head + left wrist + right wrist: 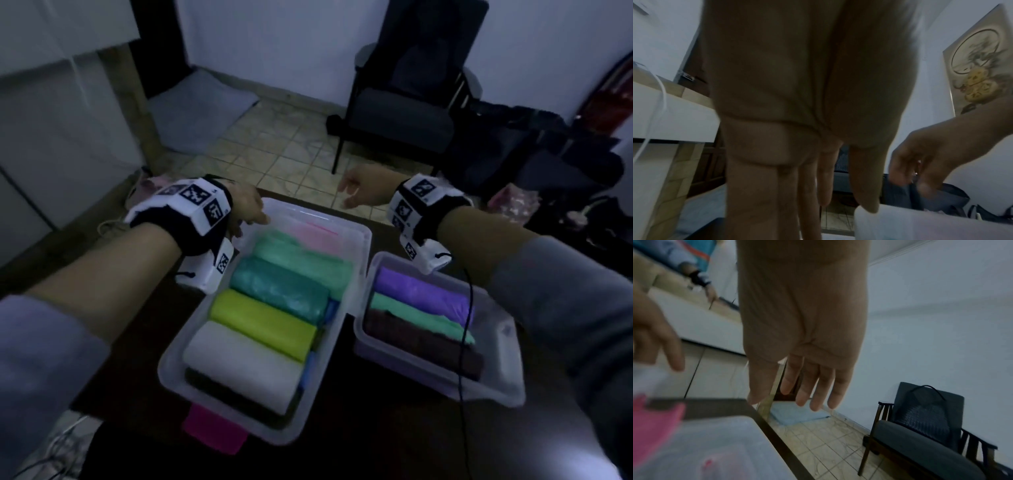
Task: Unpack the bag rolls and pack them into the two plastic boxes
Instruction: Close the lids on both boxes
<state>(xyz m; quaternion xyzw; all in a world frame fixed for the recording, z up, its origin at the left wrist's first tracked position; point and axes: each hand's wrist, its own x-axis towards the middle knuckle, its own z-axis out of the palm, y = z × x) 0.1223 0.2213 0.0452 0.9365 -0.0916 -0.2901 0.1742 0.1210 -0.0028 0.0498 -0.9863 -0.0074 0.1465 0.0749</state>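
Note:
A large clear plastic box (356,240) on the dark table holds a row of bag rolls: pink (315,234), mint green (301,260), teal (279,291), yellow-green (262,323), white (239,368) and black (236,401). A smaller clear box (442,380) to its right holds purple (418,291), mint (418,317) and dark brown (421,346) rolls. My left hand (251,210) rests at the large box's far left corner, fingers straight, its thumb (867,191) touching the rim (900,216). My right hand (359,192) hovers beyond the table's far edge with relaxed fingers (818,392) and holds nothing.
A magenta flat piece (214,431) sticks out under the large box's near end. The right wrist's cable (466,325) hangs across the small box. Beyond the table are a tiled floor (274,150), a dark armchair (411,102), dark bags (548,154) and a white cabinet (51,120).

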